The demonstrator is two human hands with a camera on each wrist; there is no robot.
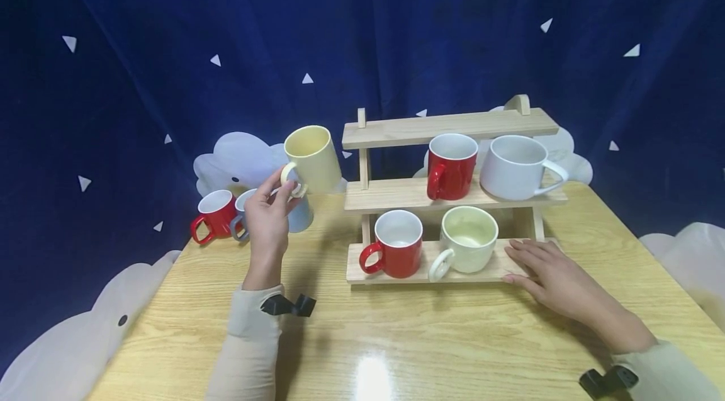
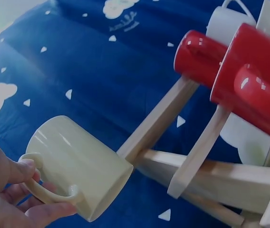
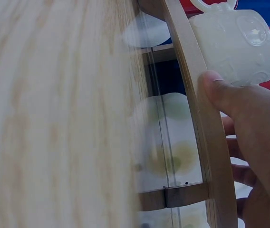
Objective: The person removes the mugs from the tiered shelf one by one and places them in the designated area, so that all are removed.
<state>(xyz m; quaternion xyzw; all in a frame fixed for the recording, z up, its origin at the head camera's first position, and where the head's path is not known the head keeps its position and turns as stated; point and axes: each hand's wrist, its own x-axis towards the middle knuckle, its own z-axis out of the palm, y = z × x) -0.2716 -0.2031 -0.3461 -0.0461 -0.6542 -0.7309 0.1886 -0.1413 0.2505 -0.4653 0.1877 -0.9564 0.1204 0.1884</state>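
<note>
A pale yellow mug point(image 1: 320, 168) hangs in the air left of the wooden rack point(image 1: 408, 131), its mouth up. My left hand point(image 1: 267, 221) pinches it by the handle, as the left wrist view shows with the mug point(image 2: 73, 161) close up. My right hand point(image 1: 557, 278) rests on the right end of the bottom shelf, fingers laid over the board and thumb at its front edge. Just left of those fingers stands a cream mug point(image 1: 474, 253), with a red mug point(image 1: 403, 256) further left. The middle shelf bears another red mug point(image 1: 457, 168) and a wide white mug point(image 1: 512, 169).
On the table point(image 1: 453, 338), back left, stand a red mug point(image 1: 223, 217) and blue-grey mugs point(image 1: 300, 215), partly hidden behind my left hand. A dark blue curtain point(image 1: 255, 29) with white shapes hangs behind the table.
</note>
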